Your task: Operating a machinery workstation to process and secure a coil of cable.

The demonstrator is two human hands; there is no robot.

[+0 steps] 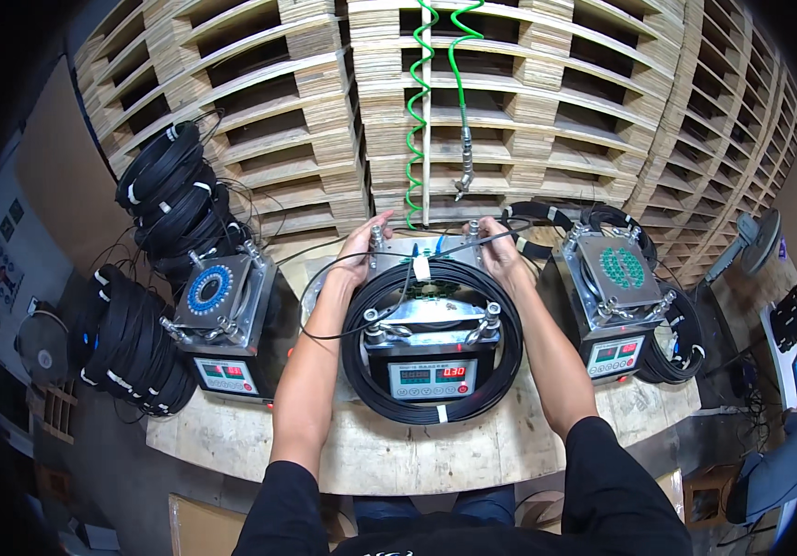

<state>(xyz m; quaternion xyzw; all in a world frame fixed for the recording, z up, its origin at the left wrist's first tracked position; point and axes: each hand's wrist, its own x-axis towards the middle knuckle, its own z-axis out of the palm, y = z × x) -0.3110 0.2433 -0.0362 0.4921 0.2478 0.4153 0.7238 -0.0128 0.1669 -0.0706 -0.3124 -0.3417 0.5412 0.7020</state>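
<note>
In front of me stands the middle machine [428, 352], a box with a metal top plate and a small lit display panel. A black cable coil [352, 361] with white ties hangs around its front, and a white tag [422, 269] sits at the coil's top. My left hand [361, 252] is at the rear left metal corner knob [377, 237], fingers curled about it. At the rear right knob [474, 229], my right hand [502, 252] does the same. Both grips are partly hidden. Between my hands, blue and green pieces show on the plate.
Similar machines flank this one: the left machine [218, 324] has a blue ring on top, the right machine [607, 306] a green one. Cable coils [144, 343] are piled at left. A green air hose [459, 83] with a metal nozzle hangs before stacked pallets [547, 56]. A fan [751, 246] stands at right.
</note>
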